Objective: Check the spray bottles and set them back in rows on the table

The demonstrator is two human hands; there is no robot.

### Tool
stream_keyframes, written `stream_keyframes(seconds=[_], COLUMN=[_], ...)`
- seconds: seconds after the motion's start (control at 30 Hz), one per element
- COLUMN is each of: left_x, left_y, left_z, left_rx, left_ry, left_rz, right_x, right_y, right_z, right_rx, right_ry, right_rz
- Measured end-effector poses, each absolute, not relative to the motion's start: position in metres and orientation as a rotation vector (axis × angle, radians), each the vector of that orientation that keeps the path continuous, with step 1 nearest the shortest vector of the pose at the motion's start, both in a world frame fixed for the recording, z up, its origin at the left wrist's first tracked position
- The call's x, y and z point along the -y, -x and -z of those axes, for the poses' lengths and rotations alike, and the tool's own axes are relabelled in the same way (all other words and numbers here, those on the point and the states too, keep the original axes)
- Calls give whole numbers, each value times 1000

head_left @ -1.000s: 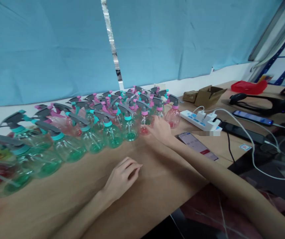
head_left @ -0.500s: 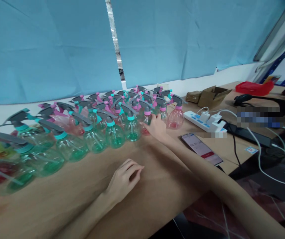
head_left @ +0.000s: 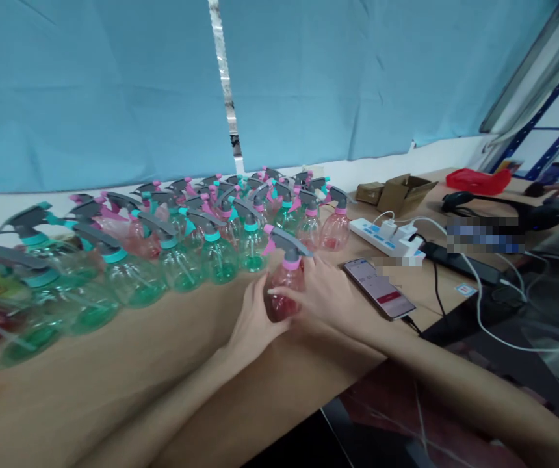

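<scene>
A pink transparent spray bottle (head_left: 286,286) with a grey and pink trigger head stands upright between my hands, in front of the other bottles. My right hand (head_left: 328,292) grips it from the right, thumb across its front. On the left side my left hand (head_left: 255,315) curves around the lower body, its thumb near the base. Some fingertips are hidden behind the bottle. Just behind is a row of green spray bottles (head_left: 220,260) with turquoise collars. Two more pink bottles stand behind my right hand, one of them a pink spray bottle (head_left: 335,231) at the row's end.
A phone (head_left: 379,289) showing a timer lies right of my right hand. Beyond it are a white power strip (head_left: 387,240) with cables, an open cardboard box (head_left: 406,194), a black headset (head_left: 504,205) and a red item (head_left: 479,181). A blue sheet (head_left: 138,97) covers the wall.
My right hand has brought the pink spray bottle out of the row toward me. My left hand has moved up and right to the bottle and closed around it.
</scene>
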State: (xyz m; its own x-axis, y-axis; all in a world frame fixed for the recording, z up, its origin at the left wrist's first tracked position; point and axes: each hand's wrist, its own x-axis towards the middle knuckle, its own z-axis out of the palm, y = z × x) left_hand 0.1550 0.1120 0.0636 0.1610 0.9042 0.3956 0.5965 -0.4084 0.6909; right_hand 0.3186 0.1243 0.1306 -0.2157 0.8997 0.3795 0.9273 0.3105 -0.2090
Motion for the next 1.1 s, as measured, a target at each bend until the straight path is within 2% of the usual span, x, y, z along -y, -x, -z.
stream_keyframes(seconds=[0.13,0.27,0.37,0.77,1.1], left_x=[-99,-82,-74,-74,-82], left_y=[-157,-146,-137,-121,-77], left_z=[-63,-67,-70,-73,-57], left_rx=[-1245,-1271,-1282,-1284,-1543], left_ry=[-2017,-1994,-2014,-2100,-2552], left_rz=[-1120,-1044,-1007,-1014,-566], right_x=[-103,-116,-124,-127,-150], right_y=[-320,-310,-293,-265,-276], right_z=[-138,-138,-136,-136,-135], right_rx=[2186,2102,1938,1811,1851], right_ry=[1437,958,703,615,622], right_rz=[-125,-658,-876,-954,-954])
